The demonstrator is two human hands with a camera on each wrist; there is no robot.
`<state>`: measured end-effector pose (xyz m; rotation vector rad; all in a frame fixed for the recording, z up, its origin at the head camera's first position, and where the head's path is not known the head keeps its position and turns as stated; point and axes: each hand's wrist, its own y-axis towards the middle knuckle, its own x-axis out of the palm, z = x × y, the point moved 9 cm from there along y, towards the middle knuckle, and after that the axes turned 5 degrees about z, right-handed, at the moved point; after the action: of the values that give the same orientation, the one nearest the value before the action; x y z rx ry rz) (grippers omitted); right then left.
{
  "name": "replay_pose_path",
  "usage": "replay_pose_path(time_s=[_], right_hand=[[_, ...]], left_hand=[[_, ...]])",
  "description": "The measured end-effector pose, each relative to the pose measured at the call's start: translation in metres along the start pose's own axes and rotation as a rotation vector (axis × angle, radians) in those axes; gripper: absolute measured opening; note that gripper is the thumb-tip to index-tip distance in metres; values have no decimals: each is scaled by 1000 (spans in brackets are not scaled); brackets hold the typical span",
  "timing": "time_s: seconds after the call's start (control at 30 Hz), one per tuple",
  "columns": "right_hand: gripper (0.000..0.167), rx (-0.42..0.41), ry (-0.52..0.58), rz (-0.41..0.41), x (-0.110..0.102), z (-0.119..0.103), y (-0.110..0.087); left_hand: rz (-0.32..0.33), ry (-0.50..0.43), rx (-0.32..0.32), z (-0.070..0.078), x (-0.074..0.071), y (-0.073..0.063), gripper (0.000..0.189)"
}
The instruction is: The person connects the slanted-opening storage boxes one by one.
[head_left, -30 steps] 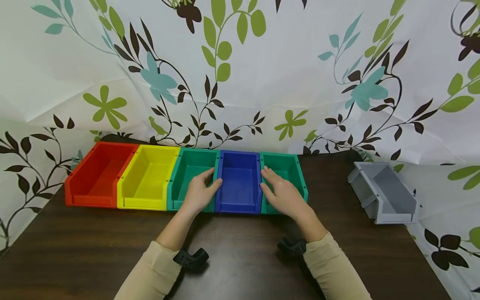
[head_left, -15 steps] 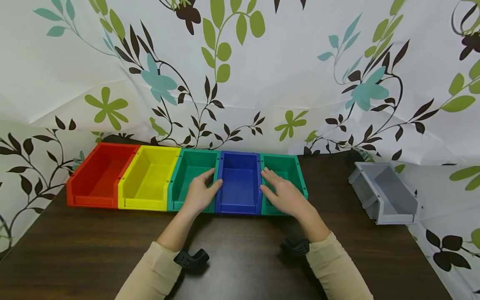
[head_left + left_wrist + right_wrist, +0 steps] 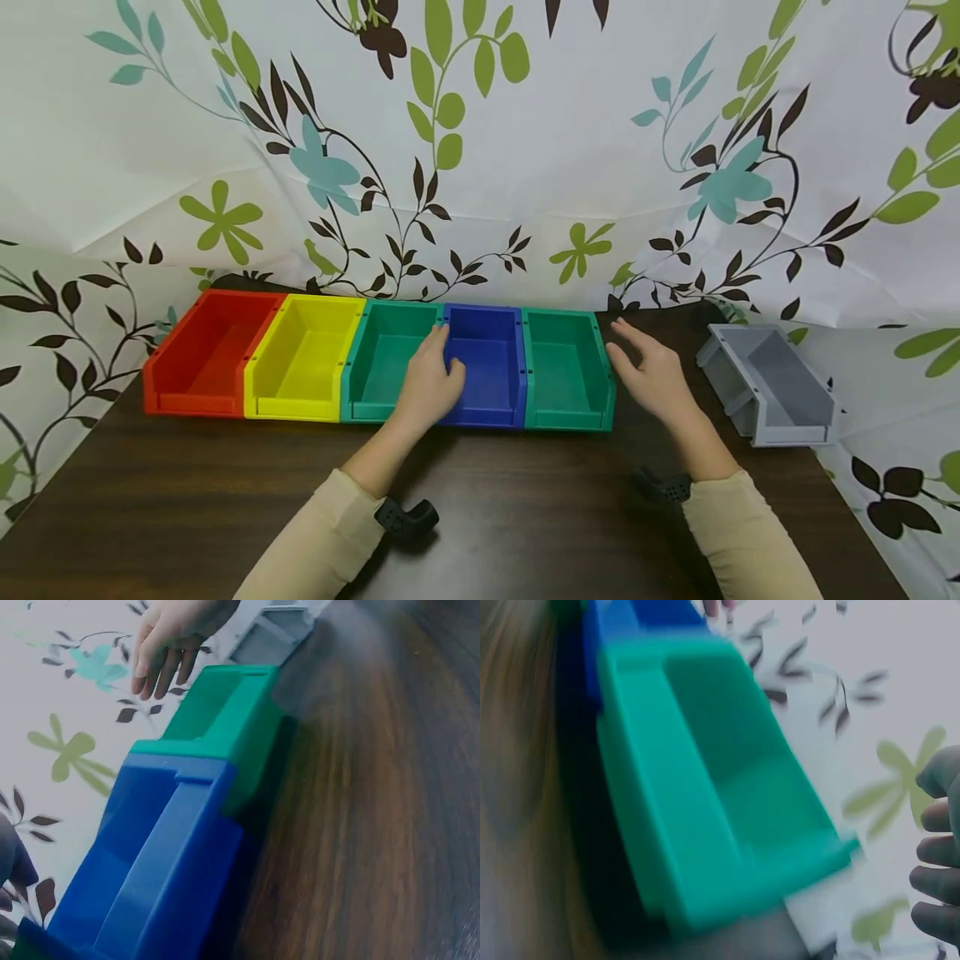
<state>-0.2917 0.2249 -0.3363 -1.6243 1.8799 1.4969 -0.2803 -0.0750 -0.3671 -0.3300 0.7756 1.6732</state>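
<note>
A red bin (image 3: 197, 404), a yellow bin (image 3: 294, 407), a green bin (image 3: 378, 358), a blue bin (image 3: 487, 367) and a second green bin (image 3: 567, 367) stand side by side in a row. My left hand (image 3: 427, 385) is over the border between the first green bin and the blue one, its fingers extended and holding nothing. To the right of the row, just beyond the last green bin's side wall, my right hand (image 3: 654, 379) hovers with fingers spread and nothing in it. The right wrist view shows its fingers (image 3: 936, 870) apart from that green bin (image 3: 682, 787).
A grey bin (image 3: 787, 392) sits apart at the table's right side, angled. Dark wooden table (image 3: 495, 508) spreads in front of the row. Behind it hangs a white sheet (image 3: 525, 183) with a leaf pattern. A black camera (image 3: 407, 518) is on the left wrist.
My right hand has moved right, from over the last green bin to beside it. My left hand has shifted slightly right and up, toward the blue bin. The bins keep their order.
</note>
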Motion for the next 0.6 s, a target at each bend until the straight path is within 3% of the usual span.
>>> replay_pose_path(time_s=[0.17, 0.27, 0.4, 0.6], right_hand=[[43, 62, -110, 49, -31, 35, -11], [43, 99, -178, 89, -54, 57, -16], [44, 202, -257, 121, -85, 92, -21], [53, 390, -358, 42, -122, 149, -35]], left_hand=[[14, 221, 94, 20, 10, -1, 54], [-3, 268, 130, 33, 18, -1, 56], [-82, 186, 114, 42, 35, 2, 60], [-225, -45, -20, 39, 63, 8, 64]])
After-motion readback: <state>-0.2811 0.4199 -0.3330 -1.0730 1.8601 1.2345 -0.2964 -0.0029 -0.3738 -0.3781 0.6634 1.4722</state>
